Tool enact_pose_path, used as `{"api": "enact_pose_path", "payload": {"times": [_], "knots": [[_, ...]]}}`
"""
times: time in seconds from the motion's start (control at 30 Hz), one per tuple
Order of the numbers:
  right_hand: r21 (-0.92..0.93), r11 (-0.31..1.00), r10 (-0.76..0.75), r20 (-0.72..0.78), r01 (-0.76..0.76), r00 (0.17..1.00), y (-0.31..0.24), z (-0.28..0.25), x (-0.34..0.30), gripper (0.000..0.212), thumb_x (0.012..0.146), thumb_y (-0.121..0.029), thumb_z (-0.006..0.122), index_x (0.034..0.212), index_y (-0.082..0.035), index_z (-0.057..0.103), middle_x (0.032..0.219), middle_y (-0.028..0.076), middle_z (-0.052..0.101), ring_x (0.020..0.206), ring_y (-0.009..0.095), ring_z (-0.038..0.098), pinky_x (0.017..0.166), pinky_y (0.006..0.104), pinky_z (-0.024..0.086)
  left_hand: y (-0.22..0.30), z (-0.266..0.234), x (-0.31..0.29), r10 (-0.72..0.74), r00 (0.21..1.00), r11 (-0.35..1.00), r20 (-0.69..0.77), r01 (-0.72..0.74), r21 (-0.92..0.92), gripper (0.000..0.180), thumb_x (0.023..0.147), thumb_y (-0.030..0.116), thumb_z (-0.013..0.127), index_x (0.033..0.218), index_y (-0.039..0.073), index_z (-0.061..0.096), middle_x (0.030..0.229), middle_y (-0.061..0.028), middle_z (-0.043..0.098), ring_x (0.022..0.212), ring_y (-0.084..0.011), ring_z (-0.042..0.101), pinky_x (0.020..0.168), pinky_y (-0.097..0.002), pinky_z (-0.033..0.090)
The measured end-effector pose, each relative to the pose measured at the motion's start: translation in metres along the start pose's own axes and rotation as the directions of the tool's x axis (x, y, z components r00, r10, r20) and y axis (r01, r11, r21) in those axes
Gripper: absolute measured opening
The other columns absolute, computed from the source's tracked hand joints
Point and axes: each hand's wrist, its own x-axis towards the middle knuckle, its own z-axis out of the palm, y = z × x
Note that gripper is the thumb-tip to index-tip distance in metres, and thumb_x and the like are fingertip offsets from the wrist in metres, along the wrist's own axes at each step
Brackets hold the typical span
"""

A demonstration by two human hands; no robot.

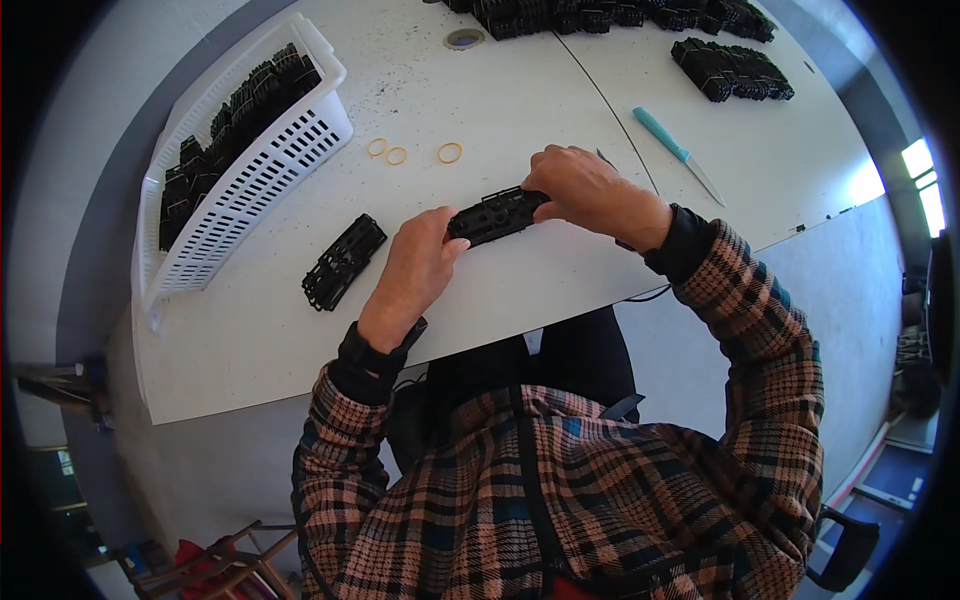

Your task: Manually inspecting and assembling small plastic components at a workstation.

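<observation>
Table (pixel 300 370): smooth and white with a dark seam, its far edge cut off by the picture's upper rim; dark specks scattered over it.
Jacket (pixel 520 480): woven plaid in brown and black, its lower part cut off.
Basket (pixel 262 180): white plastic with slotted walls, left of the hands; black pieces (pixel 240 120) fill it, the lower ones hidden.
Far row (pixel 600 15): black stacked pieces, partly cut off above.
Bundle (pixel 732 70): black pieces, thin bands around them, near the far row.
Left hand (pixel 418 262): fingers and thumb pinched on the left end of the held part.
Right hand (pixel 590 190): closed on the other end, covering it.
Held part (pixel 495 215): black, oblong, full of openings, between the hands above the table; fine detail hard to make out.
Loose part (pixel 345 262): similar, lying left of the left hand.
Knife (pixel 662 135): teal handle, pointed metal blade; any marking too small to read.
Ring-shaped roll (pixel 464 39): greyish, near the far row.
Bands (pixel 450 153): 3 yellow loops between basket and right hand.
</observation>
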Motion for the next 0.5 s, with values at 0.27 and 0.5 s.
{"api": "enact_pose_path", "payload": {"times": [0.27,0.5], "knots": [[0.212,0.973,0.099,-0.035,-0.089,0.995,0.008,-0.002,0.002,0.032,0.072,-0.014,0.082,0.098,-0.001,0.070,0.099,0.012,0.067,0.100,0.028,0.061,0.087,0.0359,0.049,-0.002,0.000,0.003,0.031,0.999,0.999,-0.011,-0.031,-0.011,0.035,0.080,0.008,0.071,0.111,-0.004,0.059,0.089,-0.0217,0.064,0.085,-0.0385,0.061,0.077,-0.0431,0.050],[0.185,0.970,0.152,0.047,-0.158,0.987,-0.001,-0.008,0.005,0.033,0.071,-0.012,0.083,0.099,0.000,0.068,0.100,0.013,0.067,0.102,0.029,0.062,0.086,0.0351,0.050,0.007,-0.008,0.003,0.048,0.998,0.983,0.036,-0.053,0.174,0.034,0.080,0.012,0.072,0.109,-0.002,0.060,0.092,-0.0185,0.060,0.090,-0.0363,0.059,0.078,-0.0425,0.048]]}}
